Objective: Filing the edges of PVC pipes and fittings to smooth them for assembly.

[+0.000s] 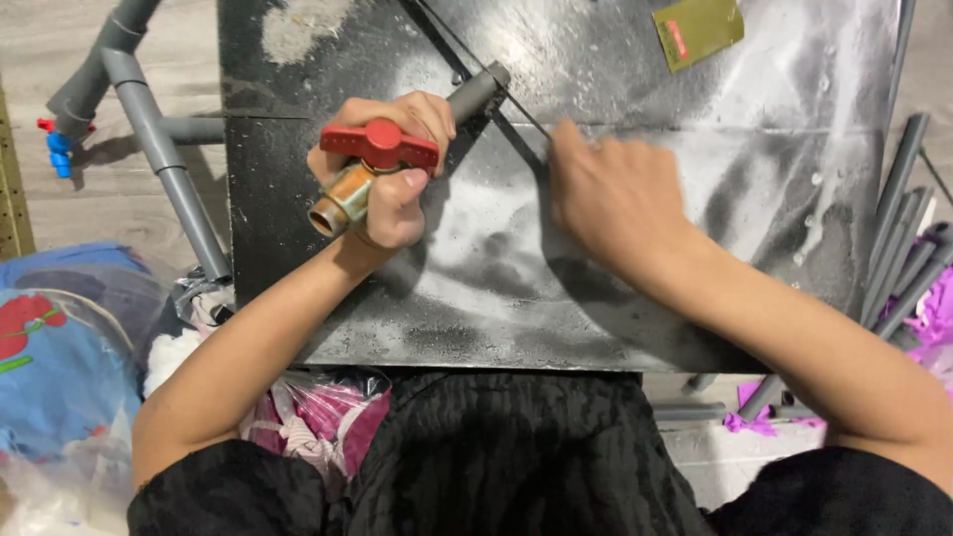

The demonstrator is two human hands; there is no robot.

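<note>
Left hand [382, 174] gripping a brass valve [349, 189] with red handle [379, 145], fitted to a grey pipe [475, 93] lying on the black table [596, 298]; right hand [611, 199] closed around a thin saw blade [516, 107] crossing the pipe.

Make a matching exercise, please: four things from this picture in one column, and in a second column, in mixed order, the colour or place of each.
Things:
1. valve handle
2. grey pipe stub
3. olive card
4. pipe assembly

Descriptions:
A. lies flat at the top edge of the black work board
B. red, just above the left hand
C. on the floor, left of the board
D. sticks out beyond the left hand, where the thin blade held by the right hand crosses it

Pairs: 1-B, 2-D, 3-A, 4-C
</note>
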